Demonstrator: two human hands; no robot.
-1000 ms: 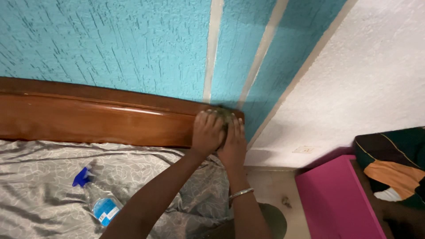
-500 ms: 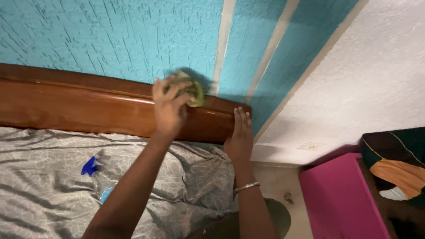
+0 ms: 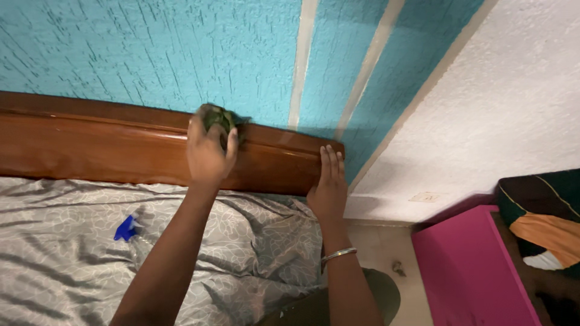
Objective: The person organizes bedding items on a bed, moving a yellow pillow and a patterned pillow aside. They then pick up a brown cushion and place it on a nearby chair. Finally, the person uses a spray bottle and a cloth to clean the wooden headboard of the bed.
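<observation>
Our left hand (image 3: 208,151) grips the crumpled green cloth (image 3: 219,118), now slid leftward along the top of the glossy brown wooden headboard (image 3: 90,145), away from its corner; our right hand (image 3: 328,187) stays flat, open, bracing.

We see a dark green cloth (image 3: 217,118) on a glossy reddish-brown headboard (image 3: 90,148). Above the grip, the wall (image 3: 151,54) is turquoise with pale stripes. Below lie a grey leaf-patterned sheet (image 3: 60,253) and a blue spray trigger (image 3: 125,229); far right, a pink cabinet (image 3: 471,265).
</observation>
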